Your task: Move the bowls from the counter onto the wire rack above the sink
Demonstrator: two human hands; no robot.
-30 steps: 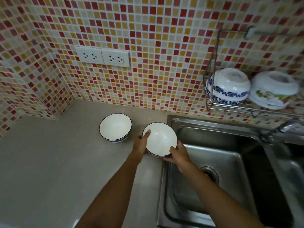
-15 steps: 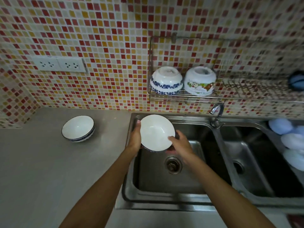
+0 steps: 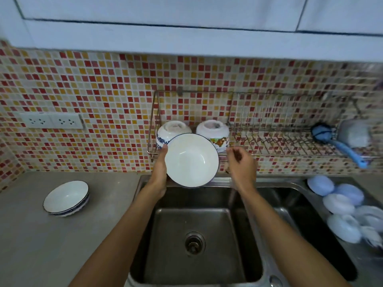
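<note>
A white bowl with a dark blue rim (image 3: 191,160) is tilted toward me, raised over the sink just in front of the wire rack (image 3: 269,141). My left hand (image 3: 160,165) grips its left edge. A little to the right of the bowl, my right hand (image 3: 241,165) is off it, fingers loosely curled. On the rack's left end two bowls rest upside down: a blue-patterned one (image 3: 171,131) and a flower-patterned one (image 3: 214,131), both partly hidden by the held bowl. A second blue-rimmed bowl (image 3: 66,198) stands upright on the counter at the left.
The steel sink (image 3: 199,235) lies below my arms, with a second basin to the right. A blue brush (image 3: 339,143) and a grey cup (image 3: 354,134) sit at the rack's right end. Several pale blue dishes (image 3: 339,208) are piled at the right. Wall sockets (image 3: 51,121) are at the left.
The bowl has risen from over the sink to the front of the rack and tipped toward me. My right hand has come off it; my left hand still holds it.
</note>
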